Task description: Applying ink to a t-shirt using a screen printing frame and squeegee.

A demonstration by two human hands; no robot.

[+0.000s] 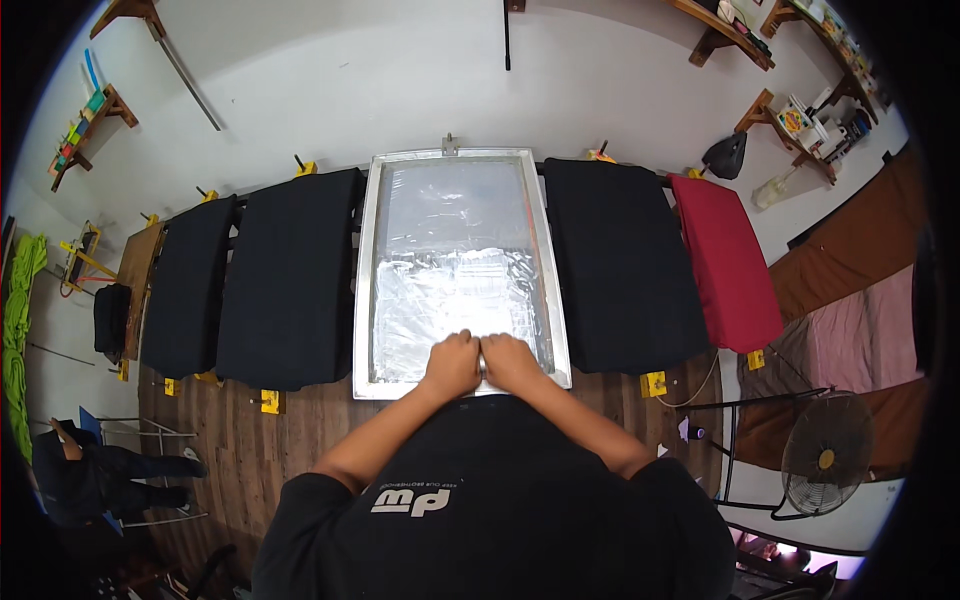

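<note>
A screen-printing frame [363,270] with a silver metal rim lies straight in front of me, its long sides running away from me. Its mesh [455,210] is translucent grey in the far half; the near half is shiny, wrinkled and full of glare. My left hand [455,362] and my right hand [508,362] are side by side, closed, over the middle of the frame's near end. The thumbs nearly touch. A sliver of something greyish shows between the fists, but what they grip is hidden under the fingers.
Black cloth-covered boards [290,275] stand left of the frame, and another black board [625,265] and a red one [727,262] to its right. Yellow clamps [270,402] stick out at their ends. A standing fan [826,455] is at right; a seated person [110,475] is at far left.
</note>
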